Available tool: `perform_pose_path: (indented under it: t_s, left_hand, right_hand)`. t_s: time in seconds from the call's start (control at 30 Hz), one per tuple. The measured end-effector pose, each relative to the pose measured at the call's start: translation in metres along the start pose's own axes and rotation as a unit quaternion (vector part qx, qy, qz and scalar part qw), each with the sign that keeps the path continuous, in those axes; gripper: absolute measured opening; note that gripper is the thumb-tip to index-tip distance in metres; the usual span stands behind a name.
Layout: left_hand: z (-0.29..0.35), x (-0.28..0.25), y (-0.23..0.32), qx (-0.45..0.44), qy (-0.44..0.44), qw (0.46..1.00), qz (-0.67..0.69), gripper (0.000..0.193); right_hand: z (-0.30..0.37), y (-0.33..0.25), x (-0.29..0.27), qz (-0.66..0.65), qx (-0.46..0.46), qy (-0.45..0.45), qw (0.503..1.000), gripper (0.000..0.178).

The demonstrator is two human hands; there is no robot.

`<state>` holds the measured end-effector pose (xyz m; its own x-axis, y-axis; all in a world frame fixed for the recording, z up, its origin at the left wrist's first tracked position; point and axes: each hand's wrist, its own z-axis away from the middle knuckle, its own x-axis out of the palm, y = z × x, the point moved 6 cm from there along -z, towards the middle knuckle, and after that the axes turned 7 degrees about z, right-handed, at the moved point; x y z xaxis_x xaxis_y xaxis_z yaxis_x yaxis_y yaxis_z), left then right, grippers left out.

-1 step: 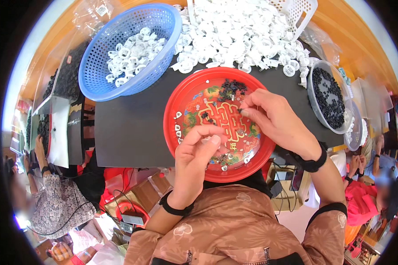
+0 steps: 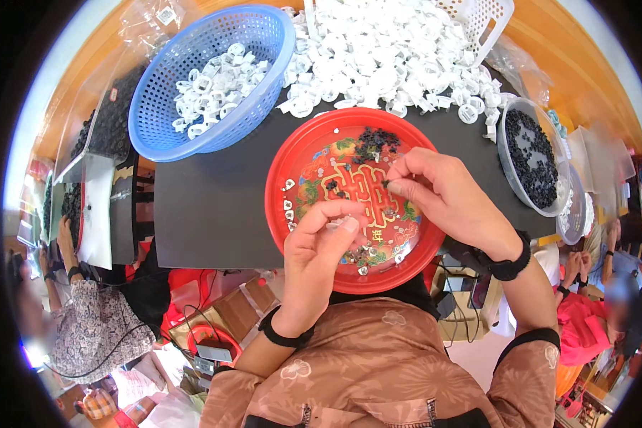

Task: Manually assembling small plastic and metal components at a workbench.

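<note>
Right hand [image 2: 446, 203] pinches a tiny black piece [image 2: 386, 184]; left hand [image 2: 315, 250] half curled — hold unclear. Mid-frame, loose black bits [image 2: 375, 145] remain.

The round red plastic tray [image 2: 274, 214] bears a large gold-outlined character [image 2: 367, 191] centrally, a small yellow character [image 2: 376, 236] below; beyond its upper left, a clear plastic bag [image 2: 144, 30] carries an unreadable white label [image 2: 166, 15].

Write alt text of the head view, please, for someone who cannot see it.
A person's right hand appears to pinch a small black piece over a red tray; the left hand, half curled, is to its left. Loose black bits lie in the tray; beyond are a blue basket and a heap of white parts, with a tub of black pieces at right.
</note>
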<state>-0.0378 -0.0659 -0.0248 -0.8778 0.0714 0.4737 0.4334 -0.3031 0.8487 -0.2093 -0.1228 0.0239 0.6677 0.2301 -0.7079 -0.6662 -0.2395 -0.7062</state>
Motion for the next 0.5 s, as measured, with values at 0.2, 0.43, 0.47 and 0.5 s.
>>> perform_pose_path:
  t_s: [0.2,0.43,0.47,0.5]
  left_hand:
    - [0.004,0.008,0.008,0.107,0.006,0.985,-0.132,0.025]
    - [0.003,0.005,-0.004,-0.006,0.012,0.999,0.044,0.020]
    - [0.003,0.007,-0.009,-0.050,0.001,0.993,0.102,0.019]
    - [0.004,0.006,-0.009,-0.050,0.002,0.994,0.101,0.019]
  right_hand:
    - [0.013,-0.008,0.022,-0.236,0.111,-0.169,0.950,0.011]
    - [0.020,-0.032,0.009,0.002,-0.163,0.059,0.985,0.009]
    - [0.022,-0.034,0.008,0.065,-0.208,0.081,0.973,0.012]
    - [0.025,-0.038,0.008,0.126,-0.253,0.103,0.954,0.015]
